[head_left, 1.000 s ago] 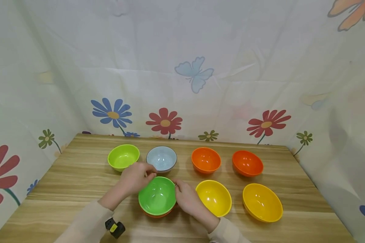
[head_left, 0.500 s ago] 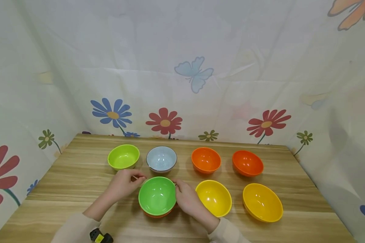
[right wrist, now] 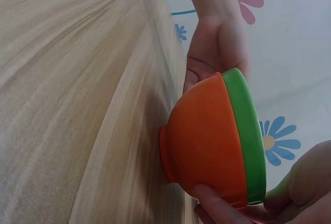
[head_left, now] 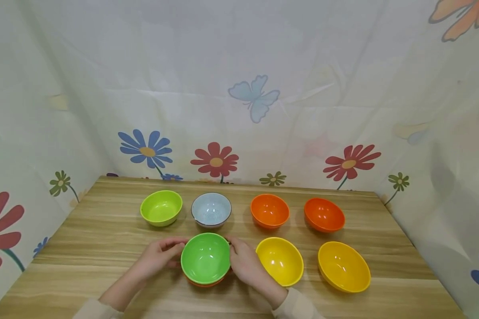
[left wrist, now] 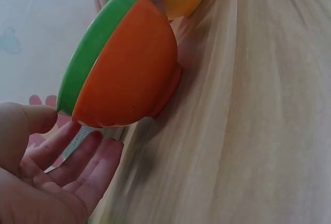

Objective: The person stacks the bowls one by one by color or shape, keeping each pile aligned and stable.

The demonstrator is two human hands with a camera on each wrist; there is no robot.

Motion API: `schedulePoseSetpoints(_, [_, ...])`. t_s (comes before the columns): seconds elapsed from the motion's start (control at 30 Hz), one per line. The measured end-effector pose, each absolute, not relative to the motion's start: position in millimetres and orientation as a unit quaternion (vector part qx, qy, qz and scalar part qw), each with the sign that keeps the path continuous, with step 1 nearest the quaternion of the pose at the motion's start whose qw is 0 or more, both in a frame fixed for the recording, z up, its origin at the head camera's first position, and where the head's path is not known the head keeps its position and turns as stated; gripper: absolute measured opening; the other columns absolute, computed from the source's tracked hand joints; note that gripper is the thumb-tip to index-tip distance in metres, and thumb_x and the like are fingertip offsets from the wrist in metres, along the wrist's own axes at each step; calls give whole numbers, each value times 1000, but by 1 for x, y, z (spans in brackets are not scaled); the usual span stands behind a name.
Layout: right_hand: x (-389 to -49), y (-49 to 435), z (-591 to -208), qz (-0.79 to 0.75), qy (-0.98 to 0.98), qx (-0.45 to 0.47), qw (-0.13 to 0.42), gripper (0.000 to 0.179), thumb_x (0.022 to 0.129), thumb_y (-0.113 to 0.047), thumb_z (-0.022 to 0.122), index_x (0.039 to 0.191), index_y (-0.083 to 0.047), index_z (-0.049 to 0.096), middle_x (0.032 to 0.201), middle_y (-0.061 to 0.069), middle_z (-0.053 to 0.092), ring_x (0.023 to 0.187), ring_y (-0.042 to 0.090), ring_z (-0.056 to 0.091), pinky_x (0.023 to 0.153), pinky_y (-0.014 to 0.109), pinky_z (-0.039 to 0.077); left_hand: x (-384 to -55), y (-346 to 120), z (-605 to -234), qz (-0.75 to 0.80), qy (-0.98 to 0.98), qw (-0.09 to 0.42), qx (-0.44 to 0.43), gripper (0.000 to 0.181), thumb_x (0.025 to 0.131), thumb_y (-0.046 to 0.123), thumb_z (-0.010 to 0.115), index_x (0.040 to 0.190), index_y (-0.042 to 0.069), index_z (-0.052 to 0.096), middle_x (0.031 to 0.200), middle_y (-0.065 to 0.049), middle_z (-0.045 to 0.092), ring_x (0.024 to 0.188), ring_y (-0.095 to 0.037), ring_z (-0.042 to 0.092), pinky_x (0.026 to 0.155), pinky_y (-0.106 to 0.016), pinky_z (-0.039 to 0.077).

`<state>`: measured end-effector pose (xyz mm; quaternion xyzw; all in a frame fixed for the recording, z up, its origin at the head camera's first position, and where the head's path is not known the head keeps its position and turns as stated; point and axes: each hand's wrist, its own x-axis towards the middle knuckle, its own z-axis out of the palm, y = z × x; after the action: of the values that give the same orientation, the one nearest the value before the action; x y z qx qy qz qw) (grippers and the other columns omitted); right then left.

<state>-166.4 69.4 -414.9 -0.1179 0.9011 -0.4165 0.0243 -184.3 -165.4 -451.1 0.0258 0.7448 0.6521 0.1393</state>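
Observation:
A green bowl (head_left: 206,258) sits nested inside an orange bowl (left wrist: 129,63), forming a stack near the front middle of the table. My right hand (head_left: 245,262) grips the stack from the right, with the thumb at the green rim and a finger against the orange side in the right wrist view. On the other side, my left hand (head_left: 156,258) has its fingers loosely extended. Its thumb tip meets the green rim, while the fingers (left wrist: 98,164) lie just beside the orange bowl's edge in the left wrist view. Whether the stack's foot touches the table is unclear.
Along the back of the wooden table (head_left: 84,230) stand a lime bowl (head_left: 161,208), a grey-blue bowl (head_left: 211,210) and two orange-red bowls (head_left: 269,211). Two yellow bowls (head_left: 280,261) stand at the right front, one close beside my right hand. Flower-printed cloth (head_left: 239,110) encloses the table.
My left hand has drawn back from over the grey-blue bowl, moving left and toward me, then come alongside the green bowl. My right hand and the stack stay almost still.

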Motion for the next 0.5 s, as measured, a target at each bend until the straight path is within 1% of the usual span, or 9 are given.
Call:
schedulePoseSetpoints(0.13, [-166, 69, -415, -415, 902, -120, 20, 35, 94, -4, 38, 123, 6, 53, 123, 21, 56, 116, 35, 52, 98, 50, 41, -181, -166, -458, 679, 716, 162, 20, 51, 91, 28, 56, 128, -7, 47, 121, -17, 58, 95, -18, 63, 80, -36, 54])
schedulePoseSetpoints(0.37, [-166, 70, -415, -416, 901, -124, 14, 34, 94, -5, 40, 122, 6, 54, 120, 20, 58, 114, 34, 53, 97, 51, 41, -175, -164, -462, 721, 665, 193, 7, 54, 92, 28, 54, 131, -8, 42, 114, -15, 62, 93, -20, 65, 80, -40, 54])
schedulePoseSetpoints(0.5, [-166, 69, -415, -418, 900, -124, 15, 33, 94, -6, 40, 122, 5, 55, 120, 19, 59, 114, 33, 54, 97, 50, 41, -172, -161, -464, 736, 645, 207, 3, 55, 93, 29, 52, 133, -6, 40, 114, -14, 63, 95, -20, 64, 81, -40, 54])
